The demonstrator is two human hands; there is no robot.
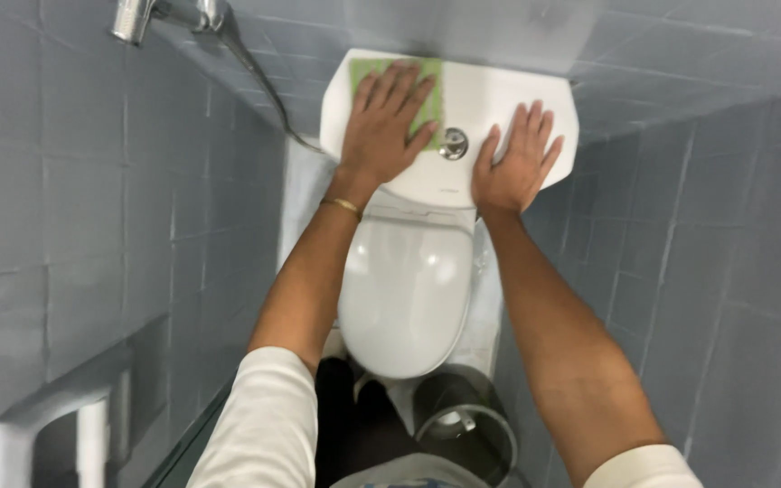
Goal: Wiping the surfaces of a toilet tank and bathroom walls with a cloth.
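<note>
Pressed flat at the upper middle of the frame, the left hand point(386, 122) is seen with its fingers straight, slightly spread and laid palm-down on a green cloth point(429, 90), which is pinned under it against the lid of a white toilet tank point(472, 90). Only the cloth's upper and right edges are shown past the fingers; nothing is gripped, the hand being fully opened out. A thin gold bracelet point(343, 206) is worn on that wrist.

Just right of the left hand, a round chrome flush button point(453, 144) is set in the lid, between the two hands and touched by neither.

Further right, the right hand point(515, 163) is laid palm-down on the bare lid near its right edge, fingers extended and fanned apart, with nothing held.

Below the tank, at the centre of the frame, the closed white toilet lid point(404, 298) is seen between the two forearms. A metal hose point(250, 68) is run from the upper left corner down to the tank's left side. Grey tiled walls point(92, 181) are seen on both sides, and a round bin point(463, 420) stands at the lower middle.
</note>
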